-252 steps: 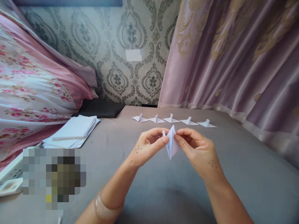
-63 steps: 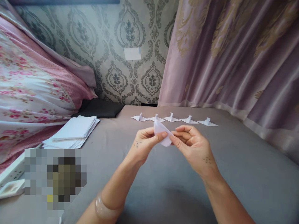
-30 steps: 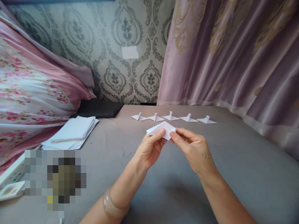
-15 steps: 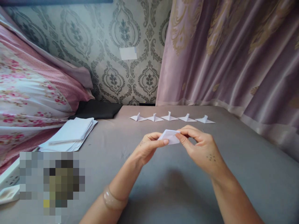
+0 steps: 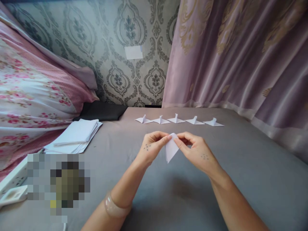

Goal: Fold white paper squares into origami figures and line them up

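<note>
A small folded white paper is held up above the grey surface, its sharp point hanging downward. My left hand pinches its upper left edge between thumb and fingers. On the opposite side, my right hand grips the upper right edge the same way. The fingers behind the paper are partly hidden. Beyond my hands, several folded white paper figures stand in a row, each with an upright tip and flat, spread sides.
To the left lies a stack of white paper sheets, with a dark folded cloth or case behind it. A white power strip and a pixelated patch occupy the near left. Curtains hang at the right.
The folded paper has been turned so that a point now hangs down. My right hand has moved left, bringing both hands closer together at the paper's top.
</note>
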`<state>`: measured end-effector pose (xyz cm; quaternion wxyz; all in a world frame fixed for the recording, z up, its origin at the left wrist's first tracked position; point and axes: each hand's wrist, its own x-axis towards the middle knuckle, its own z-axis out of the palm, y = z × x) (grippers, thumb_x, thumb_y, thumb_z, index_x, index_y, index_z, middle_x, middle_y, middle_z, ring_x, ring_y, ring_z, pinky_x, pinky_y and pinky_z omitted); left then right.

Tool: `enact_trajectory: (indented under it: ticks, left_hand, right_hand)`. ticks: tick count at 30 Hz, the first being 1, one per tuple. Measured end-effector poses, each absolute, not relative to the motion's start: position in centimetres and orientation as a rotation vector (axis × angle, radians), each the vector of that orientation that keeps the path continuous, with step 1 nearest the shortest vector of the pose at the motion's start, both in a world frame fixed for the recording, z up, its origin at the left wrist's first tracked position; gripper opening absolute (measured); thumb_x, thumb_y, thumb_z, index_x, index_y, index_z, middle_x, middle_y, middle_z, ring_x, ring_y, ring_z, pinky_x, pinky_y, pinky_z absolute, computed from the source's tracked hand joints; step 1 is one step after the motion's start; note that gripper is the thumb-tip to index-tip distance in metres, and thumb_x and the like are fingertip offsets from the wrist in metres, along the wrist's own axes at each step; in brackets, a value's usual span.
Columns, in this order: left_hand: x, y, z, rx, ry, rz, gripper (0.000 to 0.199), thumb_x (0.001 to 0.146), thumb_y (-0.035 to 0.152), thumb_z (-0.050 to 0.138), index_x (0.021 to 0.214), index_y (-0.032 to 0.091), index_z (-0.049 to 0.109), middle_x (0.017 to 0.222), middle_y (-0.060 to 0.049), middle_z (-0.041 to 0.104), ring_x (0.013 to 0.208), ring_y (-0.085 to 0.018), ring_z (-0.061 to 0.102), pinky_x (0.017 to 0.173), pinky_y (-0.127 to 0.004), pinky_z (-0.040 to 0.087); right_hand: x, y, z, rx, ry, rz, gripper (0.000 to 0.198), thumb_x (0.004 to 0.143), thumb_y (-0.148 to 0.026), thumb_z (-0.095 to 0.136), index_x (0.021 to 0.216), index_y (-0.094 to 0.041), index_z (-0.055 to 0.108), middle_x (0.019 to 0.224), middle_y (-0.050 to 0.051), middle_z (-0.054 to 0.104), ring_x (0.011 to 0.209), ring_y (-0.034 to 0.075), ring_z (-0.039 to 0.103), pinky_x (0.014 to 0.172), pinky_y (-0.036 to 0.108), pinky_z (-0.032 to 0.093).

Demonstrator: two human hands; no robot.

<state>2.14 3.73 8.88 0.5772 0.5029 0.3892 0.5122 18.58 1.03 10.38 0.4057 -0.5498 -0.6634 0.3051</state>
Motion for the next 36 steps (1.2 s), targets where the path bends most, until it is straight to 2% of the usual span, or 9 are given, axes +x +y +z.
enact_trajectory:
  ticks: [4,11,15,18,21,27,29,33,36]
  left_hand:
    - [2.1,3.9,8.6,1.115,0.859,1.224,0.022,0.069,0.034,0.081,0.072,0.013,0.074,0.071,-0.002,0.071,0.067,-0.010,0.059,0.068,-0.021,0.046]
    - [2.2,4.3,8.3,1.153,0.789,1.292,0.020,0.068,0.030,0.081,0.081,0.015,0.076,0.076,-0.003,0.074,0.067,-0.011,0.063,0.065,-0.023,0.051]
    - [2.4,4.1,8.0,1.167,0.704,1.357,0.026,0.073,0.030,0.079,0.091,0.018,0.066,0.079,-0.002,0.075,0.069,-0.011,0.064,0.066,-0.021,0.050]
    - [2.4,3.8,7.9,1.252,0.707,1.380,0.025,0.077,0.030,0.076,0.088,0.018,0.058,0.071,0.001,0.071,0.060,-0.007,0.058,0.057,-0.018,0.043]
    - [2.4,3.7,7.9,1.307,0.718,1.393,0.023,0.078,0.030,0.075,0.084,0.017,0.057,0.067,0.002,0.067,0.058,-0.007,0.054,0.056,-0.018,0.039]
    - [2.9,3.7,8.0,1.266,0.702,1.442,0.025,0.074,0.032,0.077,0.081,0.017,0.058,0.063,0.003,0.063,0.056,-0.007,0.051,0.054,-0.019,0.038]
    - [3.2,3.8,7.7,1.234,0.694,1.446,0.027,0.073,0.034,0.078,0.081,0.017,0.058,0.061,0.003,0.062,0.057,-0.007,0.051,0.054,-0.019,0.038]
    - [3.7,4.2,6.6,1.171,0.747,1.383,0.032,0.072,0.039,0.078,0.084,0.017,0.058,0.063,0.002,0.065,0.056,-0.007,0.052,0.052,-0.018,0.040]
    - [4.0,4.6,5.2,1.130,0.847,1.282,0.037,0.071,0.043,0.077,0.086,0.016,0.058,0.063,0.000,0.065,0.052,-0.008,0.051,0.044,-0.017,0.040]
  right_hand:
    - [18.3,1.4,9.6,-1.356,-1.605,0.819,0.024,0.086,-0.045,0.061,0.094,-0.023,0.068,0.087,0.001,0.071,0.080,0.017,0.063,0.075,0.032,0.048]
    - [17.9,1.2,9.5,-1.357,-1.539,0.424,0.016,0.080,-0.036,0.069,0.088,-0.025,0.060,0.081,-0.003,0.066,0.075,0.014,0.061,0.072,0.029,0.047]
    - [17.9,1.1,9.7,-1.309,-1.586,0.314,0.011,0.083,-0.035,0.066,0.087,-0.025,0.062,0.082,-0.002,0.066,0.075,0.014,0.060,0.073,0.029,0.047]
    - [17.9,1.1,9.7,-1.326,-1.550,0.365,0.015,0.082,-0.038,0.067,0.087,-0.024,0.062,0.082,-0.002,0.066,0.075,0.014,0.061,0.071,0.029,0.048]
    - [17.9,1.1,9.8,-1.309,-1.536,0.402,0.016,0.081,-0.037,0.069,0.085,-0.024,0.062,0.080,-0.002,0.065,0.074,0.014,0.061,0.071,0.029,0.049]
    - [17.6,0.9,10.2,-1.192,-1.592,0.133,0.004,0.084,-0.026,0.066,0.087,-0.023,0.067,0.088,0.000,0.064,0.078,0.013,0.059,0.075,0.027,0.048]
    - [17.5,0.9,10.1,-1.201,-1.611,0.090,0.009,0.087,-0.025,0.063,0.092,-0.023,0.070,0.088,0.001,0.065,0.077,0.013,0.061,0.075,0.027,0.049]
    - [17.8,1.4,9.0,-1.320,-1.616,0.158,0.014,0.088,-0.030,0.060,0.094,-0.024,0.071,0.089,0.002,0.069,0.077,0.015,0.063,0.075,0.029,0.049]
    - [18.4,2.6,7.3,-1.456,-1.555,0.410,0.017,0.083,-0.037,0.062,0.088,-0.022,0.069,0.082,0.003,0.070,0.071,0.017,0.064,0.070,0.030,0.049]
